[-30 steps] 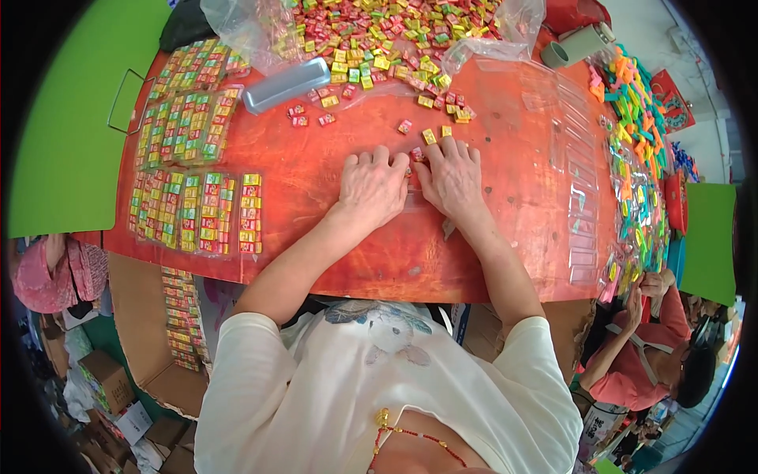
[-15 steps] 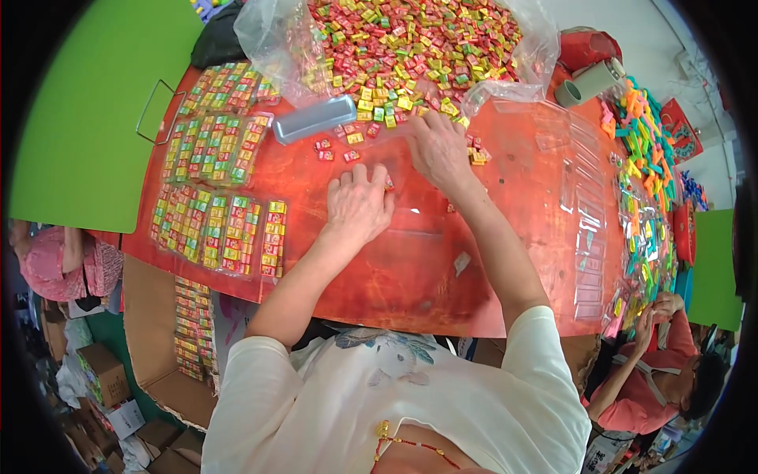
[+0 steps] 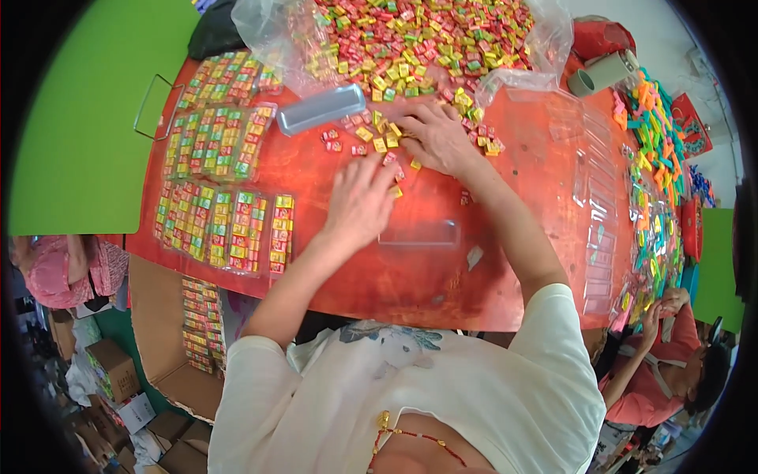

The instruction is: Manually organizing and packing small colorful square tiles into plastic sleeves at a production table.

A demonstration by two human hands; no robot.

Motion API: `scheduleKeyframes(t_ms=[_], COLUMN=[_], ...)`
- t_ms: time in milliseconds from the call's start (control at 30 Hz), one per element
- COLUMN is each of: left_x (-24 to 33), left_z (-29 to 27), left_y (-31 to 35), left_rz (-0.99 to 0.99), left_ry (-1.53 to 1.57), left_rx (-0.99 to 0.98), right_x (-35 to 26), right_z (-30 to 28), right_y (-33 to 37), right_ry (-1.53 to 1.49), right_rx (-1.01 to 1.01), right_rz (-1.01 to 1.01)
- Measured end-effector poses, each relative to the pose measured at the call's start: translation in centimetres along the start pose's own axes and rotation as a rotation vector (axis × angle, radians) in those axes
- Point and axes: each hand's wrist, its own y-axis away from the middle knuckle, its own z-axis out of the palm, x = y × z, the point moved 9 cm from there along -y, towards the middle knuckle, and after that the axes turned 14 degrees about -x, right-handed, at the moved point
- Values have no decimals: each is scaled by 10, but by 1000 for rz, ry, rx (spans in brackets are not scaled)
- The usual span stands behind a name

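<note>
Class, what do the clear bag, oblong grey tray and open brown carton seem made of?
Bag: likely glossy plastic film, see-through and crumpled. Tray: smooth plastic or metal; its sheen fits both. Carton: probably matt cardboard, brown with stiff flat walls.

The red worktop (image 3: 426, 276) has a smooth, glossy face. Toward its far edge, small blocks (image 3: 380, 144) look shiny, a plastic bag (image 3: 272, 35) is crinkled and clear, and a grey tray (image 3: 321, 110) shows a smooth metallic sheen. Glossy see-through plastic trays (image 3: 600, 213) lie near the right edge.

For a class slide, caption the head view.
Left hand and right hand among loose coloured pieces on a red table.
</note>
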Motion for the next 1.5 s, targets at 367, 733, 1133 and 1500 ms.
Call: scheduleKeyframes(t_ms=[367, 733, 1133, 1500], left_x=[30, 2, 0, -6], left_z=[22, 0, 12, -9], left_y=[14, 36, 9, -2], left_rz=[123, -205, -243, -270], left_ry=[-39, -82, -258, -142], left_rx=[-98, -113, -41, 14], right_x=[-26, -98, -72, -55], right_z=[-25, -23, -10, -12], right_y=[117, 132, 72, 70], right_ry=[65, -65, 112, 23], right_rx=[-125, -127, -9, -21], right_rz=[303, 170, 146, 222])
